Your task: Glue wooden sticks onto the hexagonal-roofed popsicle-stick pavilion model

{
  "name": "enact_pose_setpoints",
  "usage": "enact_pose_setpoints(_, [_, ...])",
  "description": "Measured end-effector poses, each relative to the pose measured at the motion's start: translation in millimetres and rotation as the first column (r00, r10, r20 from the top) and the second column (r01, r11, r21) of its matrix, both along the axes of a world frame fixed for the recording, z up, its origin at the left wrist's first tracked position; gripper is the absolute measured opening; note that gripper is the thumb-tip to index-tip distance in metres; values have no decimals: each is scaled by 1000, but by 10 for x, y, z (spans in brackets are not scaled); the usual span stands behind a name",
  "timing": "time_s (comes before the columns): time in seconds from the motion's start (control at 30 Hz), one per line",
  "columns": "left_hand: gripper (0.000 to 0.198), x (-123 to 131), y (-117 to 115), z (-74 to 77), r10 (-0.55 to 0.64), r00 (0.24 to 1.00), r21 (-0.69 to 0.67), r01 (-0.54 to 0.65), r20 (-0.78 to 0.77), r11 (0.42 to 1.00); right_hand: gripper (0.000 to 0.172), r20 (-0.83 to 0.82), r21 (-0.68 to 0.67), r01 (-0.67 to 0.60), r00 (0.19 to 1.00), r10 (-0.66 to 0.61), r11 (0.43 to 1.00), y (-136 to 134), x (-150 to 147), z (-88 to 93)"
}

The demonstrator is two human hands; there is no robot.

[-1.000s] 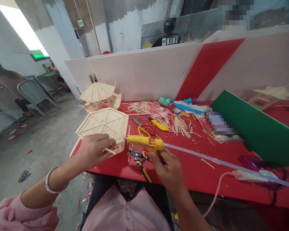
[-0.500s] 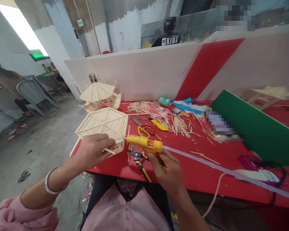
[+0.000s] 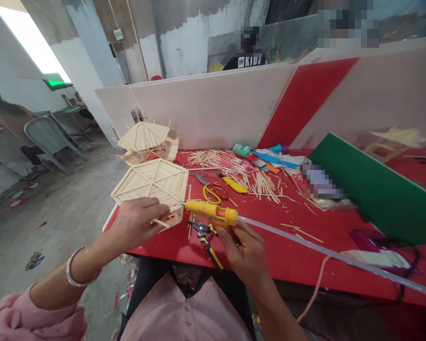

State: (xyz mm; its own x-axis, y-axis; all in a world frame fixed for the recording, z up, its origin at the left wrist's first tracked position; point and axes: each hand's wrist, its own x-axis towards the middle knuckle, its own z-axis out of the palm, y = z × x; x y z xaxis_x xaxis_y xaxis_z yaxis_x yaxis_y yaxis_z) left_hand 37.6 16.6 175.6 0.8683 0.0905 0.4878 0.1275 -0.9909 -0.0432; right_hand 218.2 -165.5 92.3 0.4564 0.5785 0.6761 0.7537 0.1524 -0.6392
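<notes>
A yellow hot glue gun (image 3: pixel 209 211) is gripped in my right hand (image 3: pixel 246 248), its nozzle pointing left at the edge of a hexagonal wooden stick platform (image 3: pixel 152 180). A long clear glue stick (image 3: pixel 298 239) trails from the gun's back. My left hand (image 3: pixel 142 219) is closed at the platform's near side, pinching a short wooden stick (image 3: pixel 161 223). Its fingertips are partly hidden. Just below the gun lie cutting pliers (image 3: pixel 208 241) with yellow and black handles. Behind the platform stands a small stick pavilion (image 3: pixel 144 137) with a sloped roof.
Scissors (image 3: pixel 213 192), a yellow-handled cutter (image 3: pixel 234 183) and many loose sticks (image 3: pixel 216 158) lie on the red table (image 3: pixel 270 237). A green board (image 3: pixel 372 194) leans at the right. A white partition (image 3: pixel 206 109) borders the back. Another person (image 3: pixel 10 118) is at far left.
The glue gun and my right hand have shifted very slightly left. My left hand and the platform look practically still.
</notes>
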Motion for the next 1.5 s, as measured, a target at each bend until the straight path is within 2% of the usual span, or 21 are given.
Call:
enact_pose_setpoints(0.33, [18,4,-3,5,-7,1000,-9,6,-14,1000,11,52,45,31,998,-33,999,3,-45,-9])
enact_pose_setpoints(0.93, [20,-2,-4,-2,6,1000,-4,-6,-15,1000,20,-101,-72,10,995,-18,997,-22,-41,18])
enact_pose_setpoints(1.07, [18,-4,-3,-1,8,1000,-11,-8,-20,1000,14,-29,-26,2,1000,-2,1000,-30,-67,-40])
enact_pose_setpoints(1.5, [20,5,-5,10,11,1000,22,-11,-23,1000,35,267,-15,45,963,-40,999,-116,-107,-41])
